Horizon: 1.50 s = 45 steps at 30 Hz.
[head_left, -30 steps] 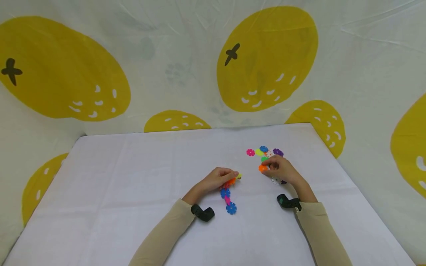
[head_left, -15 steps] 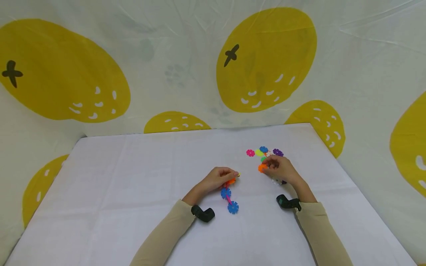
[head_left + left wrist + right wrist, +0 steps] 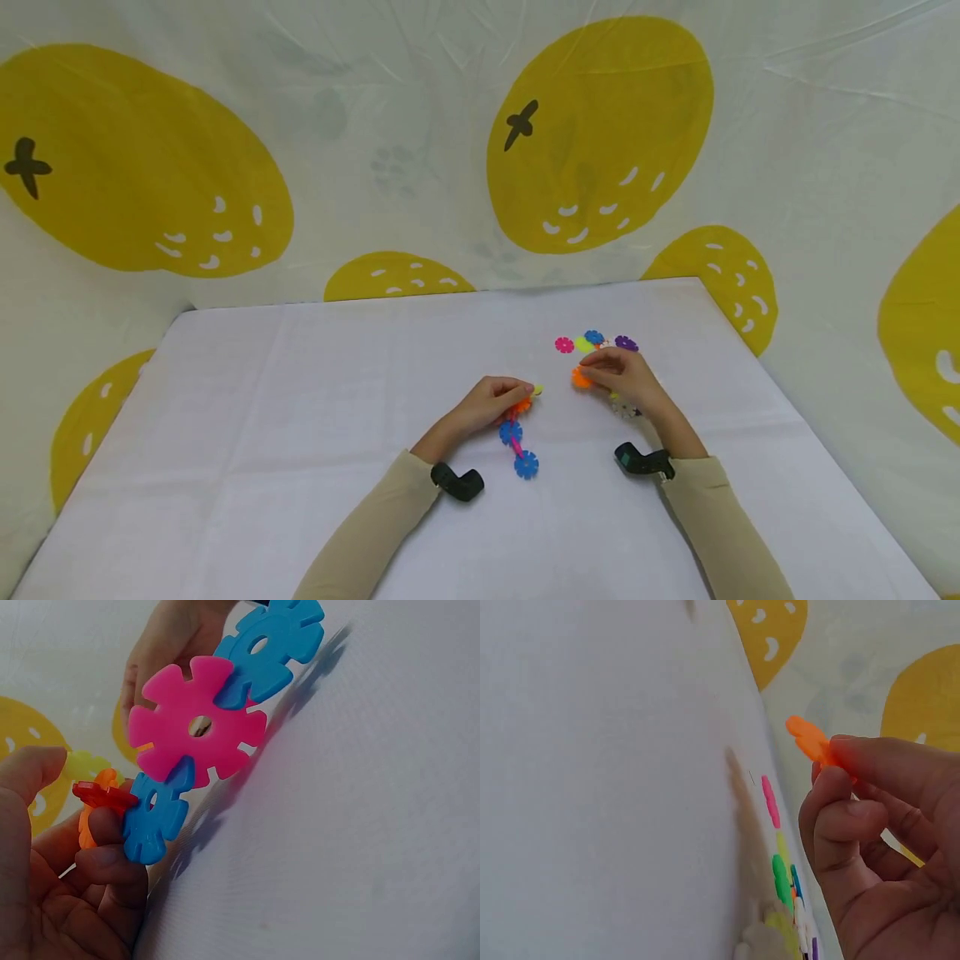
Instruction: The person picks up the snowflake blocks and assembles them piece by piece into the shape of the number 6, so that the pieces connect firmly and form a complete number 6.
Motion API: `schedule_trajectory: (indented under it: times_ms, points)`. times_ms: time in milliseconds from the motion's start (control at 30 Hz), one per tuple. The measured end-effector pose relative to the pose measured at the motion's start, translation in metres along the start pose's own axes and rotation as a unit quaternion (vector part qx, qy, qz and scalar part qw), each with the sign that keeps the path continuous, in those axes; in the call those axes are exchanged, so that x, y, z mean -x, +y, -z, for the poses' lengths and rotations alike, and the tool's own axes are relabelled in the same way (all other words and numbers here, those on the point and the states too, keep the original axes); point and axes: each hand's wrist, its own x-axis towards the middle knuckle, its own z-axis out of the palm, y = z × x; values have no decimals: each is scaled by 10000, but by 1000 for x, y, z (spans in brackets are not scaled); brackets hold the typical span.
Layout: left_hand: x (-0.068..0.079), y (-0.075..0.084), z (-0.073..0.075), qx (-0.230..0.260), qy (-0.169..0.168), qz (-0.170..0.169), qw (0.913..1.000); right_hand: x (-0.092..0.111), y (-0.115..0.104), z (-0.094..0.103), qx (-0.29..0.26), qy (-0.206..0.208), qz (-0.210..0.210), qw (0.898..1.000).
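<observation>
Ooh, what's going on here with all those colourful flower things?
A person is busy with slotted, flower-shaped discs. The left hand holds a chain of discs: two blue, one pink and one red are linked, with orange and yellow by the fingers. The right hand pinches a single orange disc, raised off the white cloth and apart from the chain. More discs, pink, blue and purple among them, lie around the right hand.

I see smooth plastic in the orange flower disc (image 3: pixel 807 738) and pink flower disc (image 3: pixel 169 724), glossier on the blue flower discs (image 3: pixel 151 834). The white tablecloth (image 3: pixel 300 400) looks matt and finely textured to me; the printed backdrop (image 3: pixel 420 108), wrinkled sheeting.
</observation>
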Motion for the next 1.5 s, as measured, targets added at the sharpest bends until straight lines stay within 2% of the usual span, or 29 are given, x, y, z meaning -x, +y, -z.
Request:
schedule_trajectory:
  times_ms: [200, 467, 933, 1267, 1500]
  points:
    - [0, 0, -1, -68, -82, -100, 9999, -2, -5, -14, -367, -77, -362, 9986]
    - [-3, -1, -1, -95, -59, -273, 9996, -1, -10, -25, -1022, -268, -95, 9944]
    - [-3, -1, 1, -123, -169, -270, 9994, 0, -16, -34, -1353, -608, -87, 9889]
    - [-1, -1, 3, -5, -187, -134, 9997, 0, -15, -42, -1660, -607, 153, 9841]
    - [-3, -2, 2, -205, -153, -189, 9995, -2, -11, -48, -1460, -455, -37, 9882]
